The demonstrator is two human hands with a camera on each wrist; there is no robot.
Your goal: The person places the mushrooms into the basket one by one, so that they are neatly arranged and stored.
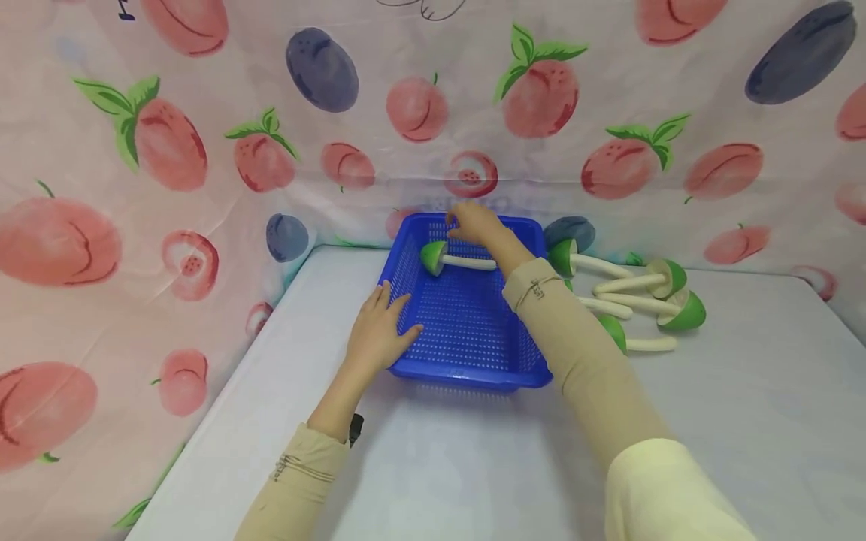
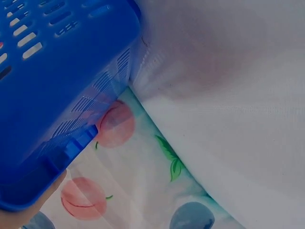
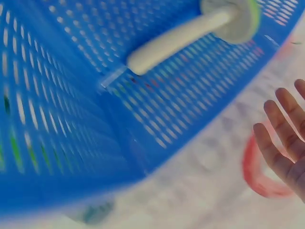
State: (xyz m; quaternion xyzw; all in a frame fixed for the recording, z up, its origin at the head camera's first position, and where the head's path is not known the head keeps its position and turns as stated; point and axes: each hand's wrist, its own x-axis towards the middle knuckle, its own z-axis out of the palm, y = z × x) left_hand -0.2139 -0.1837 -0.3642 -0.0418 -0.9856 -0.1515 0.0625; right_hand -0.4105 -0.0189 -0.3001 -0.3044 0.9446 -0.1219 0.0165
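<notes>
A blue perforated plastic basket point(image 1: 467, 375) stands on the table against the back cloth. Inside, near its far end, one toy mushroom point(image 1: 470, 263) with a green cap and white stem lies on its side. My left hand point(image 1: 379, 334) rests on the basket's left rim, fingers spread; the left wrist view shows only part of that hand point(image 2: 19, 217) beside the rim. Over the far rim is my right hand point(image 1: 476, 224), holding nothing. In the right wrist view its fingers point(image 3: 274, 119) are extended, apart from the mushroom point(image 3: 181, 40).
Several more toy mushrooms point(image 1: 683, 312) lie in a loose group on the white table point(image 1: 744, 421), right of the basket and partly behind my right forearm. A fruit-patterned cloth point(image 1: 433, 165) hangs upright along the back and left of the table.
</notes>
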